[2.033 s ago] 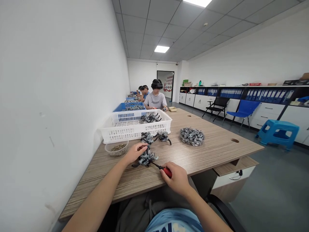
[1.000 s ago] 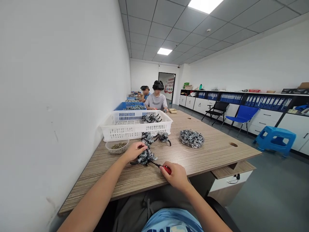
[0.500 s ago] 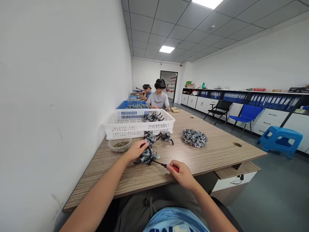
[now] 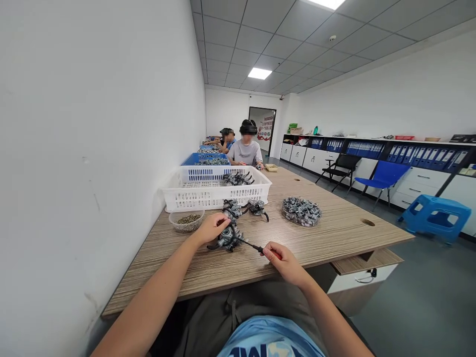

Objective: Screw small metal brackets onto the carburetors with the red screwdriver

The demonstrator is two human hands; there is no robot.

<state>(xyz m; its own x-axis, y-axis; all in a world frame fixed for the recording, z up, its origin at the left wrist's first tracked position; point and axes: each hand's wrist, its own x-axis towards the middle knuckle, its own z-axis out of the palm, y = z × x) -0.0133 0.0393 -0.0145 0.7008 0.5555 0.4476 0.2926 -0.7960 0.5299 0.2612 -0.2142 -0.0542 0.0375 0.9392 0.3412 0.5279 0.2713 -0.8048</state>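
Observation:
My right hand (image 4: 284, 263) is wrapped round the red handle of a screwdriver (image 4: 255, 246), whose dark shaft points left. Its tip meets the right side of a grey metal carburetor (image 4: 226, 238) fitted with a black hose. My left hand (image 4: 213, 228) is closed over the top of that carburetor, steadying it on the table; some fingertips are hidden. Just beyond lie another carburetor (image 4: 232, 208), close to my left fingers, and one more (image 4: 257, 208) to its right with a curved black hose.
A white plastic basket (image 4: 217, 198) holding several carburetors stands behind. Left is a clear bowl (image 4: 186, 227) of small brass-coloured parts; right, a clear dish (image 4: 301, 220) heaped with metal pieces. Across the table (image 4: 334, 233) sits a co-worker (image 4: 245, 148). The wall (image 4: 111, 148) borders my left.
My right hand and the screwdriver have shifted slightly to the right, with the shaft still at the carburetor. My left hand keeps its hold. The view has tilted a little.

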